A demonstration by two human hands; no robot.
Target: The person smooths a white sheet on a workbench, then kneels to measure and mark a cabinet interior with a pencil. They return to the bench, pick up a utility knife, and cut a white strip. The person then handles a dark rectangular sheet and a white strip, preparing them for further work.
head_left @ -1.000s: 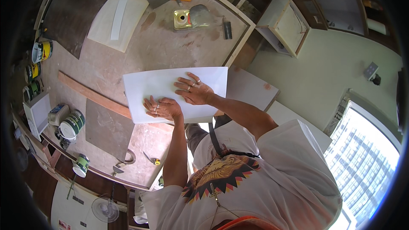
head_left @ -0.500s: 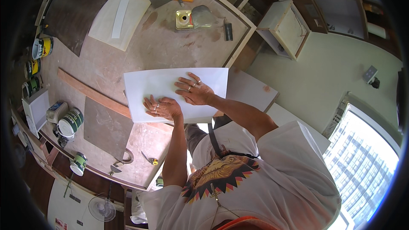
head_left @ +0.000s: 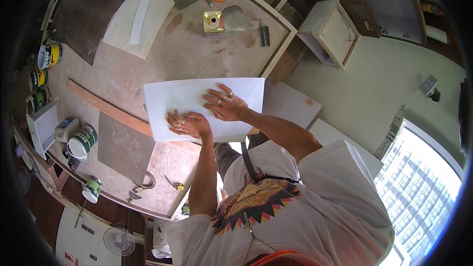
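Standing along the left edge of the dusty brown wooden desk (head_left: 197,54): round paint tins with green labels (head_left: 81,140), lids on, contents hidden; a yellow-labelled can (head_left: 49,55) farther off. Far side: a square yellow tin (head_left: 213,21) beside a grey trowel (head_left: 235,18). Pale green wall (head_left: 384,83) to the right, bright window (head_left: 419,182) beyond. Large white rectangular sheet (head_left: 187,98) lies flat at the desk's near middle. Left hand (head_left: 188,124), fingers spread, presses its near edge; right hand (head_left: 225,104), splayed flat, rests on its right half.
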